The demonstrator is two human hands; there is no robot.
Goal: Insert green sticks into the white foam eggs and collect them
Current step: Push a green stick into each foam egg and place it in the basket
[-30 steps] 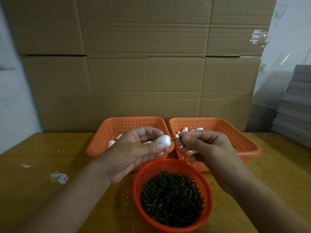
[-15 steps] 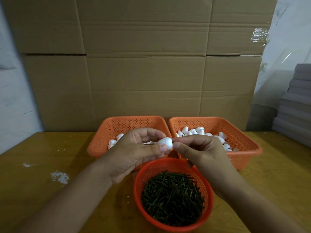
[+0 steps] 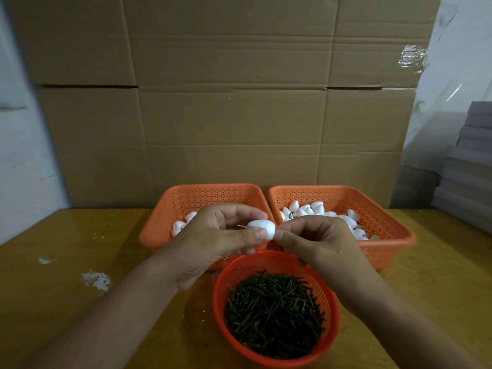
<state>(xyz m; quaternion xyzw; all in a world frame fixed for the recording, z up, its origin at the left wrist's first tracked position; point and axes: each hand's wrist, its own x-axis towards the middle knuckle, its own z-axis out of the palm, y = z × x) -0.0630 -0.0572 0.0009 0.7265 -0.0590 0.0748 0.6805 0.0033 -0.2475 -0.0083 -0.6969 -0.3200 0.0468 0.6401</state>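
My left hand [image 3: 221, 241] grips a white foam egg [image 3: 262, 228] between thumb and fingers, above the table's middle. My right hand [image 3: 319, 243] has its thumb and forefinger pinched together right against the egg's blunt end; the green stick itself is hidden there. Below both hands stands a round orange basket [image 3: 334, 315] heaped with green sticks [image 3: 274, 312]. Behind them, the right rectangular orange basket [image 3: 394, 235] holds several white foam eggs [image 3: 316, 209]. The left rectangular orange basket [image 3: 159, 225] holds a few eggs [image 3: 179, 226], partly hidden by my left hand.
The baskets stand on a yellow wooden table [image 3: 66, 288] with white scuffs at the left. A tall cardboard wall [image 3: 234, 115] closes the back. Grey stacked sheets [image 3: 471, 166] rise at the far right.
The green stick showing between my right fingers and the egg one second ago is out of sight now. My right fingers have closed up against the egg's end. The left hand has kept its hold.
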